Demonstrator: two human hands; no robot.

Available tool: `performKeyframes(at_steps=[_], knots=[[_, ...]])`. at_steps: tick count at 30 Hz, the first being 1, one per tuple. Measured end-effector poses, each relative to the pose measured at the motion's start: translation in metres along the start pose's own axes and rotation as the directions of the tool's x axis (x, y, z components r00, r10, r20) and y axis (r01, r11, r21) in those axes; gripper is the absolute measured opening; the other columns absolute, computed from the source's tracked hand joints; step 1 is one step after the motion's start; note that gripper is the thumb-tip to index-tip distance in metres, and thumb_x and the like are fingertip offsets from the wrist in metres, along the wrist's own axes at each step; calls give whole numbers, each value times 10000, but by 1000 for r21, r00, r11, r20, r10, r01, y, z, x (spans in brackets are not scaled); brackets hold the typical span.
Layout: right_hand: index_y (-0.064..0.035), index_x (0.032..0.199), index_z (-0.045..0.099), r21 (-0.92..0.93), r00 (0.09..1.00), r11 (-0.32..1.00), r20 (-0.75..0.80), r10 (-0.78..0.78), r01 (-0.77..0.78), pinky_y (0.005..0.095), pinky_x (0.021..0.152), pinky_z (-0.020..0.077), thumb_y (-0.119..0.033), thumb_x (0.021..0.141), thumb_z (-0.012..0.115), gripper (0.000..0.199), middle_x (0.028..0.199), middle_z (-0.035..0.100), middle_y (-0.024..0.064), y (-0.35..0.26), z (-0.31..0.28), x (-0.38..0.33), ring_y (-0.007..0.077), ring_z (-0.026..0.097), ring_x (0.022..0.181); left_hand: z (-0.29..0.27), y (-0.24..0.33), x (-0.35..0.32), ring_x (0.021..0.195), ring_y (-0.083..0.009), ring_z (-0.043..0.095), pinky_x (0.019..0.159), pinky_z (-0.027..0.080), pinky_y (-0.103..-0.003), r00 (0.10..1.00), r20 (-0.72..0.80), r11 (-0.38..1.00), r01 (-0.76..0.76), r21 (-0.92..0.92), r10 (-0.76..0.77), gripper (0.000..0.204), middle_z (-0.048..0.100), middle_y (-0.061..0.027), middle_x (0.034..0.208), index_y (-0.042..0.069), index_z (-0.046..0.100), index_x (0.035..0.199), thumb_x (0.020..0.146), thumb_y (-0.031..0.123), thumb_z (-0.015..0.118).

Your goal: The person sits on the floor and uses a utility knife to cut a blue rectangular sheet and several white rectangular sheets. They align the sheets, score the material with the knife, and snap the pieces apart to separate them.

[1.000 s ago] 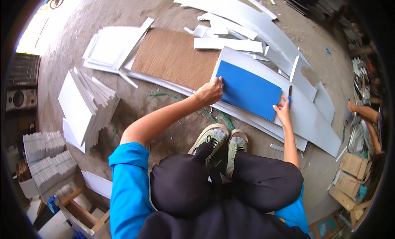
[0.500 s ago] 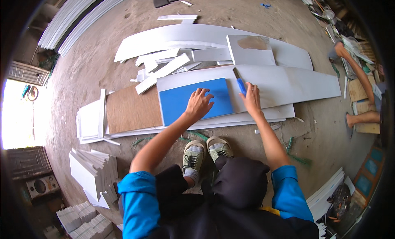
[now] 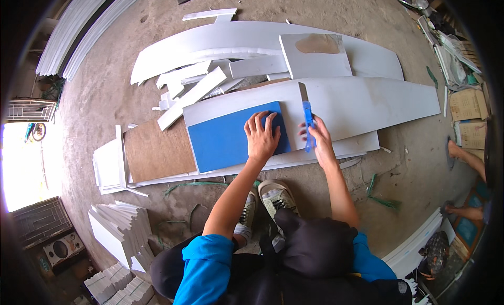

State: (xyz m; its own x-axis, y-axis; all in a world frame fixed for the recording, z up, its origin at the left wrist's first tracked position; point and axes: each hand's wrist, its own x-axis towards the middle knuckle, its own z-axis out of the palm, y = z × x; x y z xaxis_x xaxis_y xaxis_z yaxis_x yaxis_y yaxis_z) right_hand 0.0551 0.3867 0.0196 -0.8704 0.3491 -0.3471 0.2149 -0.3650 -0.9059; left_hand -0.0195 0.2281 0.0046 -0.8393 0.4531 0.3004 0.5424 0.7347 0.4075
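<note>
A flat blue rectangular board (image 3: 220, 142) lies on a long white foam board (image 3: 367, 103) in front of me. My left hand (image 3: 262, 137) rests on the blue board near its right end, fingers spread and a little bent. To the right of that board, my right hand (image 3: 322, 141) grips a blue utility knife (image 3: 308, 121). Its long blade points away from me, above the white board; whether the tip touches the surface, I cannot tell. A brown wooden board (image 3: 157, 150) lies to the left of the blue one.
White offcuts (image 3: 194, 98) are piled behind the blue board. A stained white square piece (image 3: 315, 61) lies at the back. Stacked white sheets (image 3: 118, 231) stand at near left. Green string (image 3: 383, 200) lies on the floor. At the right edge, another person's leg (image 3: 467, 161) shows near cardboard (image 3: 469, 104).
My left hand has shifted right on the blue board, toward its right edge. The knife in my right hand has turned to point straighter away. The other person's legs at right have moved nearer.
</note>
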Motion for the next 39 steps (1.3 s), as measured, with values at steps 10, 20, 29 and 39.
performKeyframes(at_steps=[10, 20, 29, 39], knots=[[-45, 682, 513, 168, 960, 950, -48, 275, -264, 220, 445, 318, -572, 820, 472, 547, 477, 363, -31, 1, 3, 7, 74, 374, 430, 2, 0, 2, 1114, -269, 377, 952, 266, -432, 1000, -7, 1000, -18, 7, 18, 413, 434, -73, 1139, 151, 478, 1154, 760, 210, 586], [-58, 530, 439, -22, 959, 971, -166, 230, -237, 207, 315, 176, -556, 816, 505, 579, 403, 295, -54, 12, 10, 7, 43, 251, 312, 1, -1, 1, 1107, -272, 385, 948, 271, -437, 1000, -24, 1000, -19, -2, 19, 400, 442, -78, 1129, 147, 494, 1137, 752, 202, 589], [-47, 538, 454, -150, 962, 963, -192, 193, -223, 215, 311, 194, -481, 854, 498, 539, 395, 320, -46, 18, 15, 4, 44, 283, 311, 1, 0, 1, 1106, -271, 386, 940, 275, -438, 1000, -27, 1000, -13, -12, 13, 396, 443, -75, 1130, 148, 494, 1135, 753, 204, 587], [-49, 509, 445, -177, 963, 953, -154, 222, -247, 208, 314, 211, -558, 806, 519, 594, 395, 333, -37, 8, 15, 5, 54, 308, 311, 1, 0, 1, 1112, -274, 380, 941, 275, -440, 1000, -25, 1000, -14, -4, 14, 396, 440, -76, 1135, 147, 491, 1138, 759, 210, 584]])
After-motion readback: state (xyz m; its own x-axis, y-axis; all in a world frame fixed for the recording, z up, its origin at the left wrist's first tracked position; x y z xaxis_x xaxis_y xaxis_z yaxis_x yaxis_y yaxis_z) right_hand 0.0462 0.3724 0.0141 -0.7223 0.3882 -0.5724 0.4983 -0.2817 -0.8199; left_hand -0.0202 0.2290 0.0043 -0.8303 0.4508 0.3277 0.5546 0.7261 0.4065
